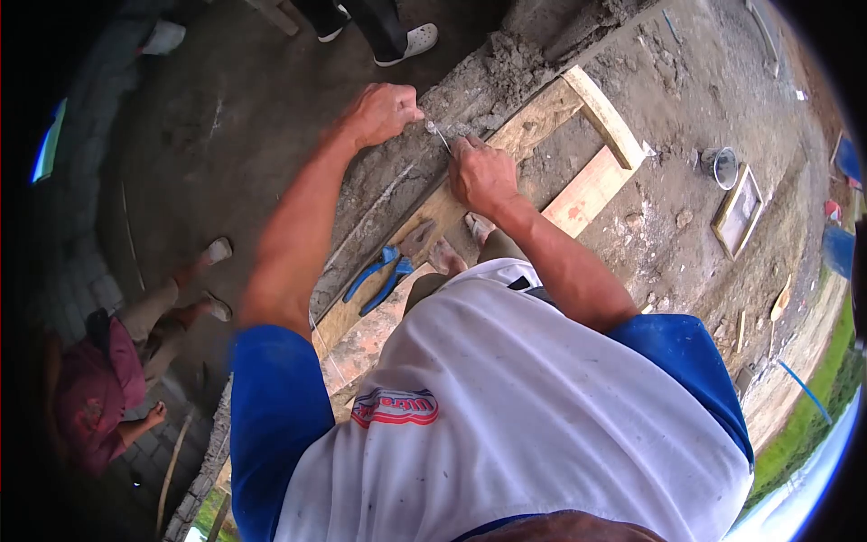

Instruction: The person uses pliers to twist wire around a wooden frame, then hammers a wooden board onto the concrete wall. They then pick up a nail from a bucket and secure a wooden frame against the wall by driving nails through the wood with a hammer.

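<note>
My left hand is closed, its fingers pinched at one end of a thin white string above the edge of a rough concrete wall. The string runs down to my right hand, whose fingers are also closed on it. A small whitish tangle shows in the string near my left fingertips. Below my hands, pincers with blue handles lie on a wooden plank, their jaws toward my feet.
A wooden frame stands beyond my right hand. On the dirt to the right are a bucket and a small framed board. One person is at the lower left; another person's shoe shows at the top.
</note>
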The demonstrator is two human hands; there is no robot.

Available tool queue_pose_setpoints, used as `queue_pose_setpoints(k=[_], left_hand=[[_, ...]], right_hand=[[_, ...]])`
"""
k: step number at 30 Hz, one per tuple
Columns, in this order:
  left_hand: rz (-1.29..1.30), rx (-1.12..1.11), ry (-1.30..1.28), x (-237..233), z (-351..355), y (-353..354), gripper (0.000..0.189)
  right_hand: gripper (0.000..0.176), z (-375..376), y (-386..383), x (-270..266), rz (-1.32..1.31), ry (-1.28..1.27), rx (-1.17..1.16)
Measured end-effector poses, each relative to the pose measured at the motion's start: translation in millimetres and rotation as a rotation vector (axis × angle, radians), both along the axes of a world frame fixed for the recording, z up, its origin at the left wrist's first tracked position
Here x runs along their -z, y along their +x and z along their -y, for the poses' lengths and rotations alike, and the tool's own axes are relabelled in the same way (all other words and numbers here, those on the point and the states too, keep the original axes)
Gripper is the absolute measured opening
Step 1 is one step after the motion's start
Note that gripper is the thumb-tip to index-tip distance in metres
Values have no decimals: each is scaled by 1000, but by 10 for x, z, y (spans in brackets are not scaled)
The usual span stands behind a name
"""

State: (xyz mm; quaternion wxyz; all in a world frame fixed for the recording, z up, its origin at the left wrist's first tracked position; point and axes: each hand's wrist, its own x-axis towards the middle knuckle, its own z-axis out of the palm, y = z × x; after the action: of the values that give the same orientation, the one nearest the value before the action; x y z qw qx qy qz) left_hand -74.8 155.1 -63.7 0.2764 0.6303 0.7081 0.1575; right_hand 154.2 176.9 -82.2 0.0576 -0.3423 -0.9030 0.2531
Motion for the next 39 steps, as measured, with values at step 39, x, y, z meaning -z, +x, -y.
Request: queue_pose_setpoints(k=[39], left_hand=[[-243, -437, -398, -344, 2235, 1064, 68]], right_hand=[[19, -577, 262, 161, -628, -688, -27]])
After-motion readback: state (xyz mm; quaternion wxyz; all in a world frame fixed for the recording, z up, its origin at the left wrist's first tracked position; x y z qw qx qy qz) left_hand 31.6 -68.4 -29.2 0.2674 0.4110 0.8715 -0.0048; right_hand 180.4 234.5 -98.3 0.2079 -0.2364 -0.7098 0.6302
